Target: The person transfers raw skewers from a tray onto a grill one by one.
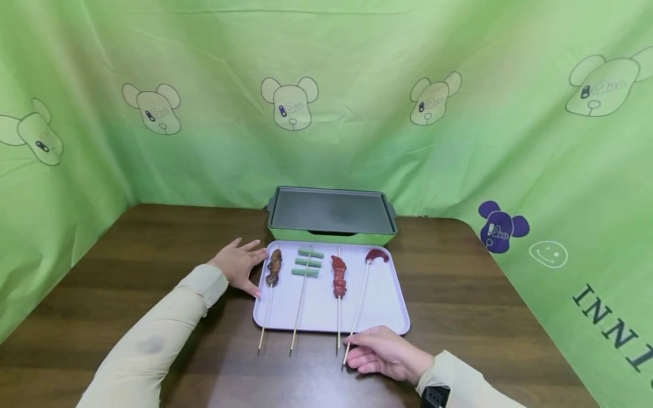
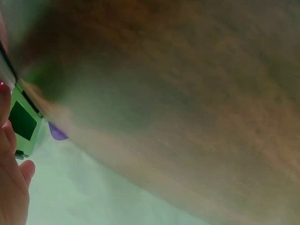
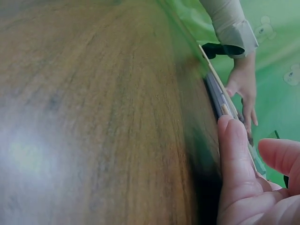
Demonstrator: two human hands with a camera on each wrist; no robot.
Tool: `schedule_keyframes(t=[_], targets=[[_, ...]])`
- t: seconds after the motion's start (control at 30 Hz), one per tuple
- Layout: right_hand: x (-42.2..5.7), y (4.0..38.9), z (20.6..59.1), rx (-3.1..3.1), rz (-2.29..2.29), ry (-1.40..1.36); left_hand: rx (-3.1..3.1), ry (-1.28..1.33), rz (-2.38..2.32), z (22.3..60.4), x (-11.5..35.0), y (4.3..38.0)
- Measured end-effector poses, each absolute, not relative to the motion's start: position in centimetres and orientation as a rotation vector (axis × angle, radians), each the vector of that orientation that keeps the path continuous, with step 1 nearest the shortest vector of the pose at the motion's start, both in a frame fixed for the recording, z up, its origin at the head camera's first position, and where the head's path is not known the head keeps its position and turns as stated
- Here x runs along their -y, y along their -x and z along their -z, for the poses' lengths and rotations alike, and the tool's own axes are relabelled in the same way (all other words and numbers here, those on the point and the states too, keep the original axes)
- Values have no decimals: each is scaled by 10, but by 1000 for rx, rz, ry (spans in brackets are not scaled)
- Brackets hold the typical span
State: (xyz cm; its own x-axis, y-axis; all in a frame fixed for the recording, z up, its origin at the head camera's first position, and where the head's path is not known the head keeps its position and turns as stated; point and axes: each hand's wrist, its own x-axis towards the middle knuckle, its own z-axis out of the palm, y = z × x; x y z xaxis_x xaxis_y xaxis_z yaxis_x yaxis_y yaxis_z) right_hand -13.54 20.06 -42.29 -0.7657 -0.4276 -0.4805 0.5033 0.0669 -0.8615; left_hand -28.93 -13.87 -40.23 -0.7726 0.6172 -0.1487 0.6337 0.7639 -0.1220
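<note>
On a white tray (image 1: 317,314) lie several skewers, their stick ends jutting over the near edge. The rightmost skewer (image 1: 363,289) carries a curved dark-red piece at its far end; my right hand (image 1: 382,354) pinches its stick near the lower end. To its left lie a skewer of red pieces (image 1: 339,277), a skewer of green stalks (image 1: 307,263) and a skewer of brown pieces (image 1: 274,267). My left hand (image 1: 241,264) is at the tray's left rim with fingers spread. In the right wrist view, the right hand's fingers (image 3: 234,154) show beside the tray edge.
Directly behind the tray stands a green grill (image 1: 331,209) with a flat dark plate and side handles. A brown wooden table (image 1: 459,294) carries everything. Green printed cloth (image 1: 357,147) hangs around the back and sides. Much of the left wrist view is blurred.
</note>
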Motion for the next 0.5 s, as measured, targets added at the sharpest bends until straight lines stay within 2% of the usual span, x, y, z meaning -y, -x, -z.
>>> schedule_keyframes(t=[0.5], targets=[[-190,137,424,-1562,1880,-99,-2861,-1016,213,405,140,292]])
